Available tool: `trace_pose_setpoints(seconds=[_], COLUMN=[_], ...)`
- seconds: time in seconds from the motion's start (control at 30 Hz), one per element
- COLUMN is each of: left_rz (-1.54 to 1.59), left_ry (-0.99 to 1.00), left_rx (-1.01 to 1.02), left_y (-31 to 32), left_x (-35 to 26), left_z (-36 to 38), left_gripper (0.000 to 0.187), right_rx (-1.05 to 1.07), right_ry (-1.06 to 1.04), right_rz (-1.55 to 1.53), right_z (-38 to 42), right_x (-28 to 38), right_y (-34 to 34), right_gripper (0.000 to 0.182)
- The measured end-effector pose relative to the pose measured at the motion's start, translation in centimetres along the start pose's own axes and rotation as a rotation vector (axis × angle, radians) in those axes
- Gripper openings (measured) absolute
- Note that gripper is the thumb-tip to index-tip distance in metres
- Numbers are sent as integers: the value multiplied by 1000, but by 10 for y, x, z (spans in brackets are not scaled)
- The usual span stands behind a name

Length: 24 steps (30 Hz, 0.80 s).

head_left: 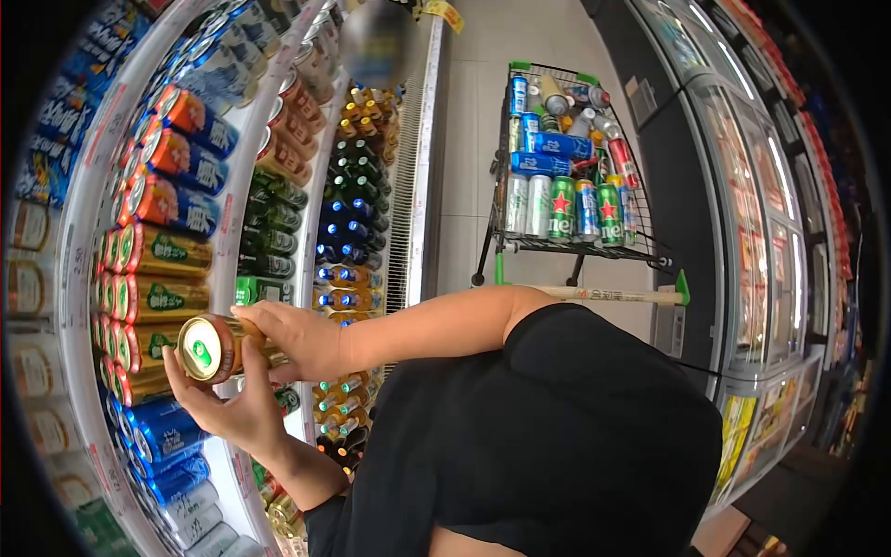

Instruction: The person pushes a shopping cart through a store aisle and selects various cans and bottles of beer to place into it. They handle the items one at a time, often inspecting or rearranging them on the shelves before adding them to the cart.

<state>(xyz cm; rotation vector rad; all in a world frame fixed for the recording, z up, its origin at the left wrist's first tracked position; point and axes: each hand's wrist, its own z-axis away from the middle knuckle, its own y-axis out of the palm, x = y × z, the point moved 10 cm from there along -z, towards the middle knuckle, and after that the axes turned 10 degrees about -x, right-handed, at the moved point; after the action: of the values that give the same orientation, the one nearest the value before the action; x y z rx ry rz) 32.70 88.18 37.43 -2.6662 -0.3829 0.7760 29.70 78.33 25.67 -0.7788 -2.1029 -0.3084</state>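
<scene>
A gold drink can [221, 347] is held between both my hands in front of the shelf, its pale lid with a green tab turned towards the camera. My right hand [295, 340] grips the can's body from the far end. The fingers of my left hand [238, 407] curl round its lid end, with fingertips at the rim. Part of the can's side is covered by my fingers. Close behind it lie gold cans with green labels [167, 297], stacked on the shelf. Blue cans [162, 432] sit just below those.
A wire shopping cart [506, 209] with a green-trimmed handle [608, 295] holds many cans and bottles. Orange-and-blue cans [186, 153] and rows of bottles [357, 195] fill the shelves. Glass-doored fridges [742, 223] line the other side of the aisle [469, 121].
</scene>
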Motion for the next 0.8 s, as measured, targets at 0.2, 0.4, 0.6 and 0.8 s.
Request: trace_pose_setpoints(seconds=[0.2, 0.4, 0.6, 0.8], left_rz=[559, 517, 705, 593], left_ry=[-289, 11, 258, 268], left_rx=[392, 707, 1180, 1281], left_y=[174, 296, 334, 335], left_x=[-41, -182, -258, -230], left_z=[66, 154, 277, 335], left_gripper=[87, 86, 76, 64], right_rx=[-328, -664, -1100, -1563], right_ry=[341, 608, 805, 1045], right_rz=[433, 715, 270, 4], right_z=[77, 176, 276, 344], right_x=[-49, -75, -120, -189], right_y=[-176, -330, -485, -609], right_gripper=[101, 81, 49, 49])
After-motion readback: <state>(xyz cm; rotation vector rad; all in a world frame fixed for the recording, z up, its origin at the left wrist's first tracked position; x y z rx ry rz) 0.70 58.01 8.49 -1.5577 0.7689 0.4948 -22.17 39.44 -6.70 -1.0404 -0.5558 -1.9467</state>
